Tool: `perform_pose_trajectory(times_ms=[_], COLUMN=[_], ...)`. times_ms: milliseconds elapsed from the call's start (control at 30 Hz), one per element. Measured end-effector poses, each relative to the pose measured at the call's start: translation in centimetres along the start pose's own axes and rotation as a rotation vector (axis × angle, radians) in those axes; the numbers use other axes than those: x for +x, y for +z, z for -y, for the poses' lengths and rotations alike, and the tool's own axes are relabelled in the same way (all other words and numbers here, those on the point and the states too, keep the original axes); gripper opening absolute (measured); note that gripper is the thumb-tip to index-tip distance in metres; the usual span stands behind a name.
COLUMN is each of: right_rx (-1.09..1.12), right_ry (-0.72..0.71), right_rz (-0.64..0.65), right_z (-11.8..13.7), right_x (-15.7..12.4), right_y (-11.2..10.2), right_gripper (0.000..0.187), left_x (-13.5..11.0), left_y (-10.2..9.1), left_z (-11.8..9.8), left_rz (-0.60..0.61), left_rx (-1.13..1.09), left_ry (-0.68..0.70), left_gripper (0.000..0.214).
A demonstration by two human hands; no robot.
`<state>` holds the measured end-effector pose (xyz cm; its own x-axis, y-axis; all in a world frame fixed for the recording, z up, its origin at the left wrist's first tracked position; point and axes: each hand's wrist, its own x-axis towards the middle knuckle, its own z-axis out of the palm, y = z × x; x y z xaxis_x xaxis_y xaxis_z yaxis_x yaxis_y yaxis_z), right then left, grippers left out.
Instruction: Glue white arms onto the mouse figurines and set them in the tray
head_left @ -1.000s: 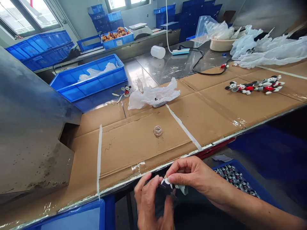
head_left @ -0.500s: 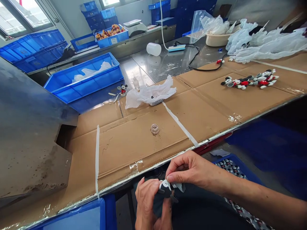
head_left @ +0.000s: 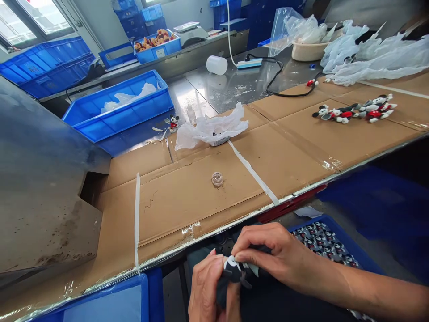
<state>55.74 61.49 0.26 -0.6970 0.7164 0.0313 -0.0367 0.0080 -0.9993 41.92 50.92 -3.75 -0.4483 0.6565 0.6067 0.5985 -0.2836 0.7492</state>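
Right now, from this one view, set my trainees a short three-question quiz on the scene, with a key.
1. Fill in: the left hand and right hand hold a small piece coloured black and ____.
2. True or false: the translucent container lies on its side on the metal surface.
3. Which is nearest the hands? A, the small clear jar; B, the power strip; C, the blue bin holding white plastic.

Key: 1, white; 2, true; 3, A.

A small toy workshop, shown by mouse figurines (head_left: pixel 373 115) on a cardboard-covered bench (head_left: pixel 187 201) and stacked blue crates (head_left: pixel 47 62).
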Motion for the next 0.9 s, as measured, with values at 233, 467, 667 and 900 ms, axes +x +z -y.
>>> perform_pose_trajectory(times_ms=[233,467,667,900], right_rx=[0.126,0.013,0.078,0.028], right_ry=[0.265,0.254,0.318,0.326], right_rz=[-0.006,0.016,0.021,-0.003], right_z=[0.1,0.5,0.2,0.3], right_x=[0.7,0.6,0.6,-0.1], right_y=[-0.5,-0.6,-0.7,-0.1], right_gripper=[0.038,0.02,0.019,0.02], left_x=[-0.9,-1.0,-0.4,0.3], left_y=[0.1,-0.3,-0.6,-0.7], left_z=[0.2,-0.1,-0.5,-0.8], left_rz=[-0.086,-0.012,0.068,0.112], left_rx=[-0.051,-0.07,0.003,0.087], left_ry=[-0.247,-0.206,-0.084,0.119], left_gripper=[0.035,0.047,0.047,0.044])
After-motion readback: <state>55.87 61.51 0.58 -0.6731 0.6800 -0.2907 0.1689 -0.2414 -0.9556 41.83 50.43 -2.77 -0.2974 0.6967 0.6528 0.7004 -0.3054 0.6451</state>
